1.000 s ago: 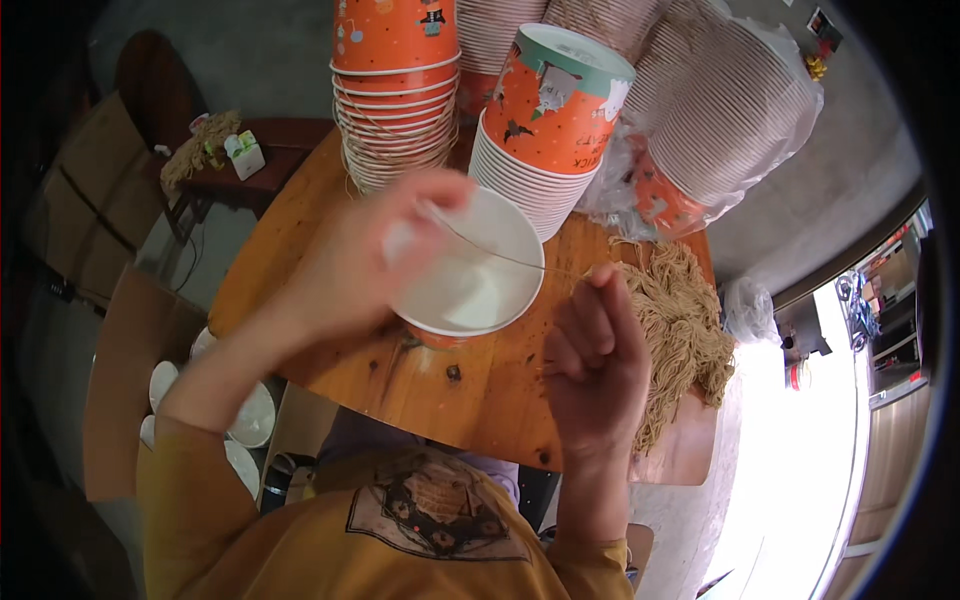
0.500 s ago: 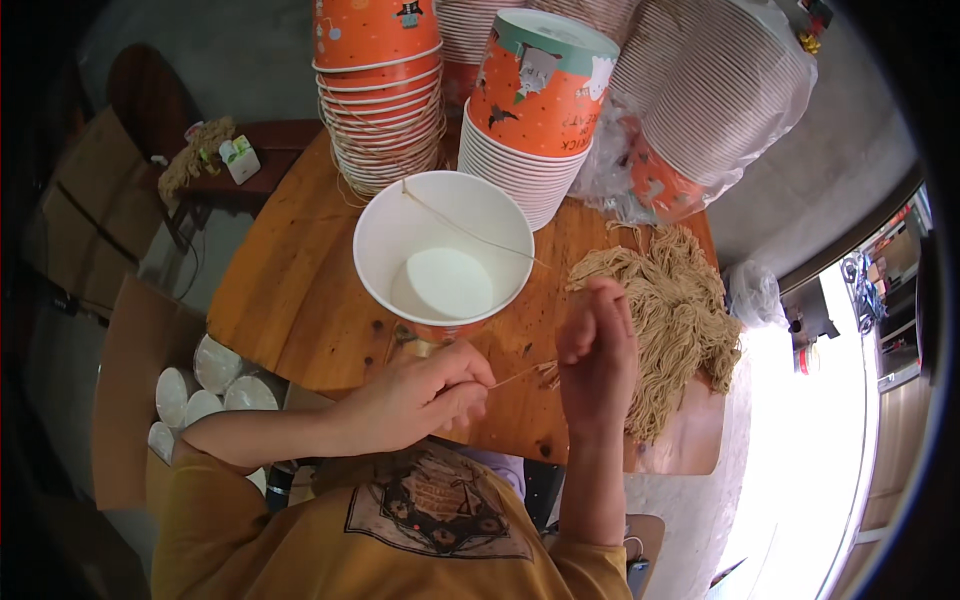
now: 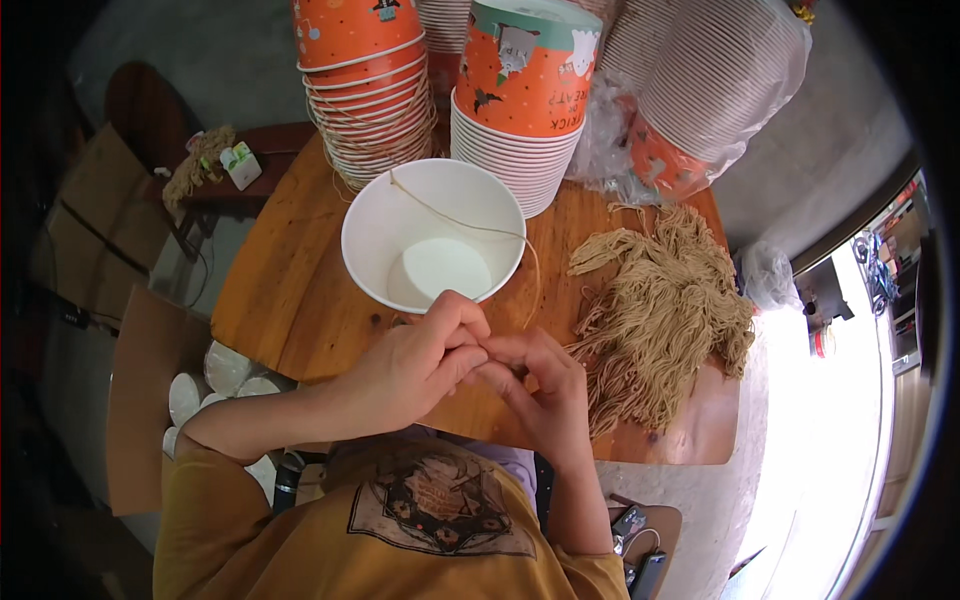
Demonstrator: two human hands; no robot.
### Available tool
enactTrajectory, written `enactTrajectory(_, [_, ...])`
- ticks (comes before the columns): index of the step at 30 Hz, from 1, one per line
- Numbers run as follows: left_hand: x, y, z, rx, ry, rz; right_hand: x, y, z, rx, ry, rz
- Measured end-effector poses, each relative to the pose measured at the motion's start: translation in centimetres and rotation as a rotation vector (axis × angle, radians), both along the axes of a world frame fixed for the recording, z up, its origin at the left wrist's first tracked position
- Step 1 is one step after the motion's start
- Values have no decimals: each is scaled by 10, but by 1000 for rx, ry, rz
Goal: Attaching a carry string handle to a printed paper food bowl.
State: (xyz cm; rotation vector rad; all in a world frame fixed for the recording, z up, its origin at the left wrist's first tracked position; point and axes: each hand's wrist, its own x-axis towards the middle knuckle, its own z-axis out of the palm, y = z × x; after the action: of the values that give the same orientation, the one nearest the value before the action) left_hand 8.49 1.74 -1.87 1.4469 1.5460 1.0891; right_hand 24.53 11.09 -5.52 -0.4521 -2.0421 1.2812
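Wooden table (image 3: 290,300), stacked cups (image 3: 375,90), string pile (image 3: 660,310)

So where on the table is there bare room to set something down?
Bare wood lies left of the bowl, out to the table edge, with a smaller patch between bowl and string pile. The back is crowded with cup stacks; both hands fill the near edge.

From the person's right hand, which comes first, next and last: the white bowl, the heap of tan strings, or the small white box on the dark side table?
1. Heap of tan strings: just right of the right hand, nearly touching.
2. White bowl: ahead, slightly left.
3. Small white box: far left, off the wooden table.
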Motion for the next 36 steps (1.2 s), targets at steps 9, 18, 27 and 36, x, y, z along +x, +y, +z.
enactTrajectory(9, [-14,-1,14,234,194,210,-16,-4,-11,5,89,-432])
enactTrajectory(18, [-26,11,6,343,588,135,-25,-3,-22,121,98,-536])
enactTrajectory(27, [-26,12,7,314,608,108,-30,0,-23,116,65,-535])
enactTrajectory(36, [-31,23,18,258,515,156,-41,3,-21,109,70,-486])
